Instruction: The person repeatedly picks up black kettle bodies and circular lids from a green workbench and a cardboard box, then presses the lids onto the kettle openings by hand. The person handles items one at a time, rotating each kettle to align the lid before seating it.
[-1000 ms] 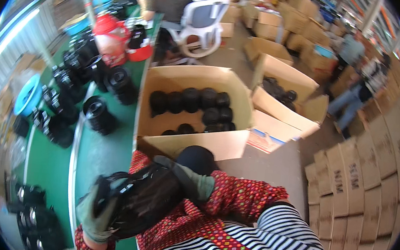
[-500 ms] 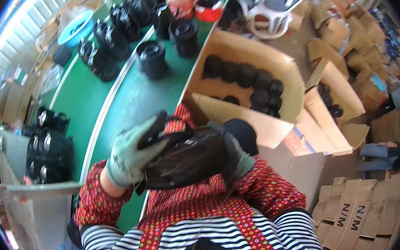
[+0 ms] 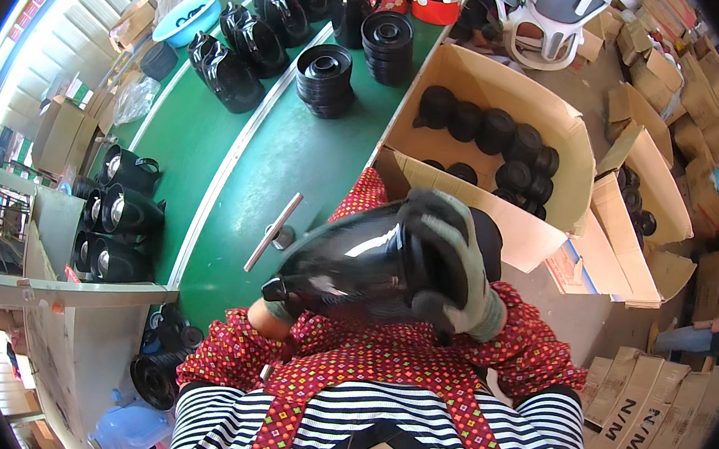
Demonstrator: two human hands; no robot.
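Note:
A glossy black jug (image 3: 347, 263) lies on its side in front of my body, blurred by motion. My right hand (image 3: 452, 261), in a grey-green glove with dark palm, is wrapped round its wider right end. At the other end my left hand (image 3: 282, 309) supports it from below; only a bit of glove by the wrist shows, and its fingers are hidden behind the jug. Just beyond the jug a metal T-shaped bar (image 3: 275, 231) stands on the green table (image 3: 227, 232).
Black jugs (image 3: 226, 75) stand in rows along the far table, beside stacks of round black parts (image 3: 324, 80). More jugs (image 3: 129, 211) lie at left. To the right, an open carton (image 3: 486, 190) holds black round pieces; a second carton (image 3: 631, 227) stands beyond. Flattened cartons (image 3: 619, 427) lean lower right.
The jug has turned so its glossy side shows. My left hand has gone from its top left side to underneath. The right hand has come over its right end. The T-shaped bar now shows.

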